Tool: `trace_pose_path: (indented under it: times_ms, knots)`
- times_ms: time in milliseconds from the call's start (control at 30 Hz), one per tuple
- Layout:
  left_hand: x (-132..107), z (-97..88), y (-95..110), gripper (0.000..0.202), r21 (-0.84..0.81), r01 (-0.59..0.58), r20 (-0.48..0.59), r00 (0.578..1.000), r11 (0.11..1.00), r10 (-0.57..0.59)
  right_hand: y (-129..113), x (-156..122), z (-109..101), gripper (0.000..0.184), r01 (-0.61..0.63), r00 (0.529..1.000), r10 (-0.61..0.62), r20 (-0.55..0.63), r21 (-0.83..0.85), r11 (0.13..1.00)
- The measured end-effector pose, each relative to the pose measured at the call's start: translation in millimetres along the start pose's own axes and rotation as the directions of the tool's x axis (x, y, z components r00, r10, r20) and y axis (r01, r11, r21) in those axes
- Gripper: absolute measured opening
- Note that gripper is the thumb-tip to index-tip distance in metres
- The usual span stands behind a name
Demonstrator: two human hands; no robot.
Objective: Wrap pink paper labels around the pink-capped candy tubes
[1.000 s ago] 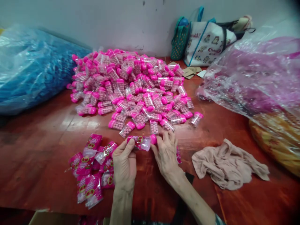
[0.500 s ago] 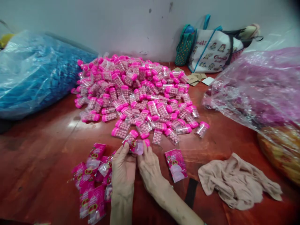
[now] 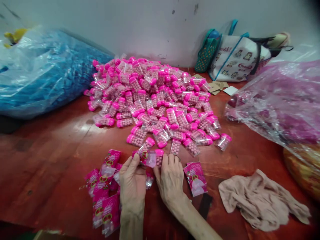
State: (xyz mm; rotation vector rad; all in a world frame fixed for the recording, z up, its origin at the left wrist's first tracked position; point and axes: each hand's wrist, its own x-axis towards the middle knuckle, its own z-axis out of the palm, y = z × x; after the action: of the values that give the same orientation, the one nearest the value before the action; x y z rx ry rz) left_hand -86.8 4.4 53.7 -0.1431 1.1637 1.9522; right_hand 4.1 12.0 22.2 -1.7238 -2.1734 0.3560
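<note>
My left hand (image 3: 132, 175) pinches a pink printed sleeve (image 3: 147, 158) with a clear window, held sideways between thumb and fingers. Just right of it, my right hand (image 3: 171, 178) has its fingers closed around a small clear candy bottle (image 3: 159, 159) with a pink cap and pink balls inside. The sleeve's end and the bottle meet or overlap; I cannot tell whether the bottle is inside it. Beyond both hands rises a big pile of like bottles (image 3: 150, 90). Several pink packets (image 3: 107, 210) lie left of my left hand. A small stack of flat sleeves (image 3: 196, 178) rests right of my right hand.
A large bag of blue items (image 3: 50, 73) stands at the left, a clear bag of pink items (image 3: 282, 103) at the right. The crumpled beige cloth (image 3: 262, 200) lies front right. Against the wall stands a white tote bag (image 3: 235, 58).
The view has shifted, so everything appears moved rightward. My right hand has drawn slightly away from my left, and the bottle in it now shows upright beside the sleeve.
</note>
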Motion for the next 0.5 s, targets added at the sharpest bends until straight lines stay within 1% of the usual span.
trace_pose_path:
  times_ms: [67,100,133,167,200,233,267,333,367,400,433,500]
  knots:
    - [-1.6,-0.3,2.4,0.014,-0.003,-0.006,0.004,1.000,1.000,0.006,0.0,-1.2,-0.3,0.011,0.017,1.000,-0.017,-0.006,0.047,0.999]
    - [-2.1,-0.5,3.0,0.013,-0.008,-0.004,0.006,1.000,1.000,0.004,2.6,-2.0,-2.5,0.012,0.025,1.000,-0.024,-0.007,0.105,0.994]
    - [-2.5,-0.6,3.1,0.012,-0.013,-0.002,0.005,1.000,1.000,0.002,6.5,-3.0,-6.2,0.013,0.019,1.000,-0.019,-0.002,0.197,0.980]
    - [-2.8,-0.7,2.8,0.012,-0.020,-0.002,-0.003,1.000,1.000,0.002,10.9,-4.2,-11.5,0.015,-0.011,1.000,0.006,0.015,0.323,0.946]
    - [-3.4,-0.4,2.0,0.012,-0.025,-0.009,-0.014,1.000,1.000,0.009,15.3,-5.4,-18.3,0.016,-0.062,0.998,0.046,0.046,0.477,0.877]
    - [-4.2,0.1,0.9,0.013,-0.024,-0.022,-0.021,1.000,0.999,0.021,19.3,-6.7,-26.3,0.019,-0.131,0.991,0.092,0.094,0.624,0.771]
    - [-5.5,1.0,-0.5,0.014,-0.018,-0.041,-0.026,0.999,0.999,0.041,22.6,-7.9,-35.0,0.022,-0.193,0.981,0.126,0.146,0.736,0.649]
    - [-9.4,4.2,-4.1,0.016,0.009,-0.090,-0.026,0.996,0.996,0.090,26.6,-9.6,-52.6,0.026,-0.253,0.967,0.128,0.218,0.861,0.442]
    - [-11.8,6.3,-6.1,0.017,0.026,-0.114,-0.023,0.993,0.993,0.115,27.6,-10.0,-60.5,0.027,-0.268,0.963,0.116,0.242,0.894,0.360]
    - [-14.4,8.8,-8.1,0.018,0.039,-0.136,-0.017,0.991,0.990,0.136,28.4,-10.3,-67.1,0.028,-0.279,0.960,0.110,0.258,0.912,0.301]
    - [-16.9,11.4,-10.1,0.019,0.047,-0.152,-0.008,0.988,0.987,0.153,29.1,-10.5,-72.4,0.029,-0.286,0.958,0.109,0.266,0.920,0.267]
    - [-21.1,16.8,-13.9,0.020,0.053,-0.160,0.026,0.987,0.986,0.159,31.3,-10.6,-78.8,0.028,-0.288,0.957,0.115,0.267,0.923,0.254]
